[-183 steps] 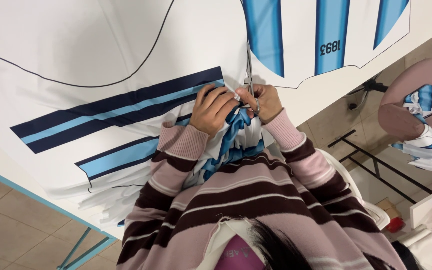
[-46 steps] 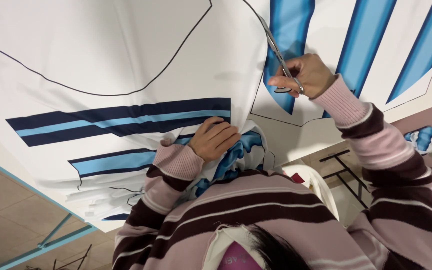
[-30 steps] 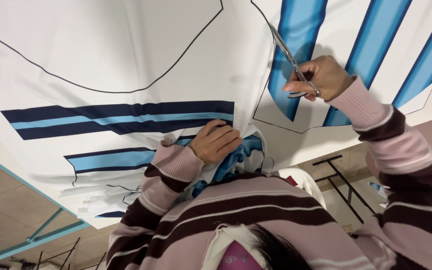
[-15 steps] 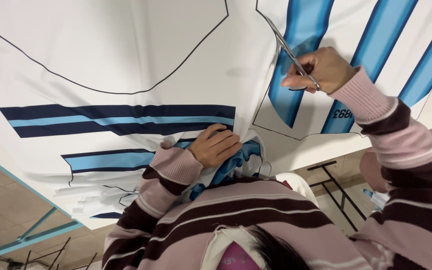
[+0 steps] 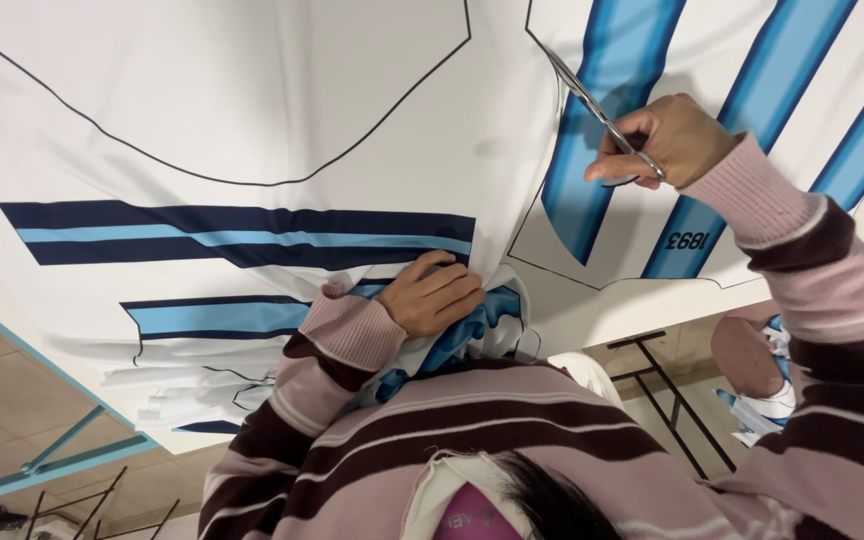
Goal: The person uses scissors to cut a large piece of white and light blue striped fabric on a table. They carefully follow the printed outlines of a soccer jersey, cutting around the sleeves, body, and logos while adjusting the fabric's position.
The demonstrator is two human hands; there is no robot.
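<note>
**Scissor cut along printed outline: status and risks**

I read the head view as follows. The right hand [image 5: 674,138], in the upper right of the frame, holds a pair of metal scissors [image 5: 592,105]; its fingers [image 5: 620,168] are curled through and around the handles, and the blades point up and left toward the black cutting line between two printed panels. The blades appear nearly shut; I cannot tell the exact gap.

The left hand [image 5: 435,297], at centre frame, lies on the printed fabric sheet [image 5: 252,100], fingers pressed together and bent over a gathered fold of cut blue-and-white fabric [image 5: 472,335] at the near edge of the tabletop [image 5: 612,305].

The sheet covers most of the frame. Navy and light-blue stripes run across the centre left; light-blue vertical stripes fill the upper right. A stool [image 5: 747,355] stands on the floor at lower right.

Risks, as I judge them:
- The hands are well apart, so the fabric near the blades is not tensioned. It may pucker and pull the cut off the line.
- The extended right arm reduces blade control, so the cut may stray into a striped panel.
- The gathered fold may drag the sheet toward the edge.
</note>
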